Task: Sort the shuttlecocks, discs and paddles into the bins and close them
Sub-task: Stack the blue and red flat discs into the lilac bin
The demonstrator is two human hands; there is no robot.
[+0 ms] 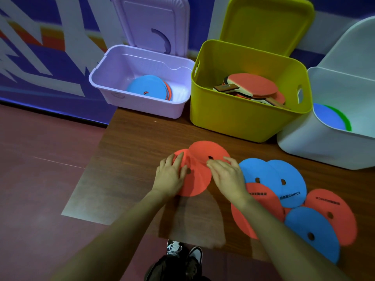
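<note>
We stand at the table's near edge, shoes just under it, both arms reaching forward over the wood. Our left hand (171, 175) lies flat, fingers spread, pressing the left side of the nearer red disc (192, 179). Our right hand (227, 175) rests beside it, fingers loosely extended; its fingertips touch the far red disc (209, 152), which overlaps the nearer one at its far edge. Whether the thumb has hooked under an edge we cannot tell.

Both discs sit directly beneath and just beyond our fingers, between the two hands, so neither hand has to travel to take them. They are flat, round, thin and bendy-looking, each with a small centre hole; round, they offer no long axis.

To the right of our right hand, partly under the forearm, lies the pile (294, 199) of blue and red discs, overlapping, some printed with dark lettering.

Beyond the hands, ahead and slightly left, the lilac bin (142, 110) stands open with blue and red discs inside; we judge it the likely destination, and our left hand is nearer to it. Ahead and right, the yellow bin (233, 122) holds paddles (251, 85). Far right, the white bin (324, 147) shows a blue and a green disc. All three lids are up.
</note>
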